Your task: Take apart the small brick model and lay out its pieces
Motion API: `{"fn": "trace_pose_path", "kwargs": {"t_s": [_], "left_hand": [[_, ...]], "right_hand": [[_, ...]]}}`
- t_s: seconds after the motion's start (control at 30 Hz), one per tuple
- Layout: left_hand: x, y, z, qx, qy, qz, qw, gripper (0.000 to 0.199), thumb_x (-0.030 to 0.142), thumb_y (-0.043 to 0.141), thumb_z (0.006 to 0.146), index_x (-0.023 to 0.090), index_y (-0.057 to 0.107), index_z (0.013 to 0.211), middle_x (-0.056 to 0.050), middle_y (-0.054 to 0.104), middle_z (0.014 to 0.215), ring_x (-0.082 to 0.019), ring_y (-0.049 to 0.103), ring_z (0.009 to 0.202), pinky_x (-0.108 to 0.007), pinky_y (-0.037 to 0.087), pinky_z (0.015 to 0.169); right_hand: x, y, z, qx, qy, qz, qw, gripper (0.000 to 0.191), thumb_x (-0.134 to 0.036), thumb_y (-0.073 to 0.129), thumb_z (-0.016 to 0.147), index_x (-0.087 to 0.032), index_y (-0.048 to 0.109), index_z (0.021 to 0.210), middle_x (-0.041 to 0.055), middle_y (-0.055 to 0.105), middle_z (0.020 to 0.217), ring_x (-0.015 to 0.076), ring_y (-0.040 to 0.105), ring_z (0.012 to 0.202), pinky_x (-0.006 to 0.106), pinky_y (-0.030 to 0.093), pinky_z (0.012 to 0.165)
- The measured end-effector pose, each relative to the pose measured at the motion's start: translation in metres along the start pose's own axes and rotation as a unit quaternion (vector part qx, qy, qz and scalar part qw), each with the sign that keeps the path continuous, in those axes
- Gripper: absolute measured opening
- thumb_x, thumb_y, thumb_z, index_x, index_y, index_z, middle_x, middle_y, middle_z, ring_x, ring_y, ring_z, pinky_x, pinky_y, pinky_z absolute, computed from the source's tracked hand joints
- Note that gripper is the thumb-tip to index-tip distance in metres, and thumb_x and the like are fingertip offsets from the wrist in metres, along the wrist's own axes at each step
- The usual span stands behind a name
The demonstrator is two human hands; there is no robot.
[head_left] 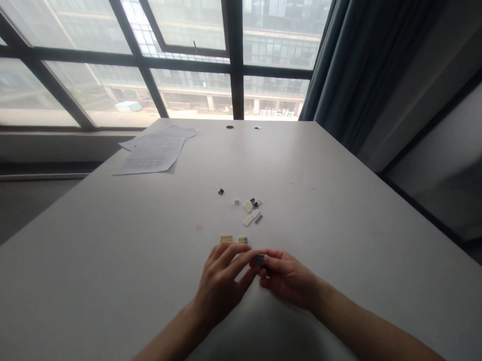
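Between my two hands is a small dark grey toy building brick [260, 260]. My right hand [287, 277] pinches it between thumb and fingers. From the other side, my left hand [224, 277] reaches over with its index finger and thumb at the brick's left edge. How firmly the left fingers grip it is hard to see. Just beyond my left fingers lie a yellowish studded piece [226, 238] and a second piece in yellow and grey [242, 240], both partly covered by that hand.
Farther up the white table [335, 205] lie white studded plates [248, 206], smooth white pieces [251, 218], a grey strip [258, 219], black bits [256, 204], a tiny white piece [236, 202] and a dark piece [221, 191]. Printed papers [155, 151] rest at the far left edge.
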State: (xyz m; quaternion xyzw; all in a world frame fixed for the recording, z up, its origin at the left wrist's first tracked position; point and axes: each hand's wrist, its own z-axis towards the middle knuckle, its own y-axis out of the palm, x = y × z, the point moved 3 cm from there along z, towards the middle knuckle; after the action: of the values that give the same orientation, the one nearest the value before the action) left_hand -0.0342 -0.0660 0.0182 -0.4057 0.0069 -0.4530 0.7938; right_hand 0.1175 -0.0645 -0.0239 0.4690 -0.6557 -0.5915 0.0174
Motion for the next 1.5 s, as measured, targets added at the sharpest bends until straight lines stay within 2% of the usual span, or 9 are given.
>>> {"fn": "trace_pose_path", "kwargs": {"t_s": [0.6,0.8,0.93,1.0,1.03,1.17,1.27,1.37,1.5], "left_hand": [[0.002,-0.003,-0.002,0.016,0.008,-0.011,1.0,0.021,0.013,0.067,0.079,0.022,0.064,0.098,-0.005,0.067,0.091,-0.018,0.057,0.085,-0.033,0.049,0.076],[0.003,-0.002,-0.003,0.02,0.014,-0.006,1.0,0.014,0.014,0.067,0.079,0.021,0.064,0.091,-0.003,0.068,0.089,-0.017,0.058,0.083,-0.031,0.047,0.076],[0.002,-0.001,-0.005,0.012,0.021,0.0,1.0,0.013,0.016,0.068,0.08,0.021,0.064,0.092,-0.003,0.068,0.09,-0.017,0.058,0.084,-0.031,0.047,0.077],[0.001,0.0,-0.007,0.009,0.026,0.004,1.0,0.013,0.016,0.068,0.08,0.021,0.064,0.091,-0.004,0.068,0.091,-0.017,0.057,0.085,-0.032,0.047,0.077],[0.0,0.0,-0.007,0.007,0.027,0.007,1.0,0.013,0.016,0.068,0.08,0.021,0.065,0.091,-0.004,0.068,0.092,-0.018,0.057,0.086,-0.032,0.047,0.078],[-0.004,0.003,-0.01,-0.006,0.025,0.028,0.999,0.013,0.016,0.068,0.08,0.02,0.064,0.091,-0.005,0.068,0.093,-0.02,0.056,0.087,-0.034,0.046,0.078],[-0.006,0.003,-0.011,-0.007,0.023,0.049,0.999,0.011,0.016,0.067,0.081,0.02,0.064,0.091,-0.005,0.068,0.093,-0.02,0.056,0.086,-0.034,0.045,0.077],[-0.005,0.004,-0.013,-0.017,0.024,0.069,0.997,0.01,0.017,0.066,0.082,0.02,0.064,0.092,-0.005,0.068,0.094,-0.02,0.056,0.088,-0.035,0.044,0.078],[-0.003,0.007,-0.014,-0.04,0.035,0.085,0.995,0.009,0.017,0.064,0.083,0.02,0.065,0.091,-0.005,0.068,0.094,-0.021,0.056,0.089,-0.035,0.044,0.079]], "right_hand": [[0.006,-0.002,0.001,0.006,-0.002,0.02,1.0,0.028,-0.018,0.08,0.071,-0.01,0.07,0.096,0.0028,0.066,0.08,0.0052,0.054,0.064,0.02,0.041,0.066],[0.001,0.0,0.002,0.055,-0.066,-0.088,0.992,0.024,-0.019,0.081,0.064,-0.013,0.073,0.085,0.002,0.067,0.073,0.007,0.049,0.059,0.023,0.038,0.061],[-0.006,-0.002,-0.001,0.078,-0.106,-0.209,0.969,0.019,-0.021,0.077,0.066,-0.016,0.072,0.083,0.0017,0.069,0.077,0.0115,0.056,0.067,0.025,0.041,0.067],[-0.014,-0.003,-0.003,0.08,-0.143,-0.31,0.936,0.018,-0.023,0.075,0.068,-0.018,0.07,0.084,0.0003,0.067,0.075,0.0129,0.056,0.068,0.026,0.042,0.067],[-0.018,-0.004,-0.004,0.086,-0.169,-0.38,0.906,0.017,-0.023,0.073,0.069,-0.018,0.069,0.085,-0.0006,0.065,0.072,0.0132,0.056,0.067,0.027,0.042,0.066],[-0.033,-0.006,-0.007,0.108,-0.279,-0.641,0.707,0.018,-0.013,0.069,0.07,-0.019,0.068,0.087,0.0,0.064,0.076,0.0143,0.055,0.068,0.027,0.044,0.068],[-0.032,-0.007,-0.005,0.072,-0.315,-0.727,0.606,0.02,-0.009,0.064,0.072,-0.018,0.066,0.09,0.0037,0.068,0.085,0.0175,0.058,0.078,0.029,0.046,0.076],[-0.027,-0.009,-0.003,0.041,-0.316,-0.771,0.552,0.019,-0.009,0.062,0.076,-0.018,0.064,0.093,0.005,0.069,0.088,0.0201,0.058,0.086,0.031,0.046,0.082],[-0.024,-0.011,-0.004,0.039,-0.312,-0.786,0.532,0.016,-0.012,0.062,0.079,-0.019,0.063,0.093,0.0043,0.069,0.088,0.0197,0.058,0.085,0.031,0.046,0.082]]}}
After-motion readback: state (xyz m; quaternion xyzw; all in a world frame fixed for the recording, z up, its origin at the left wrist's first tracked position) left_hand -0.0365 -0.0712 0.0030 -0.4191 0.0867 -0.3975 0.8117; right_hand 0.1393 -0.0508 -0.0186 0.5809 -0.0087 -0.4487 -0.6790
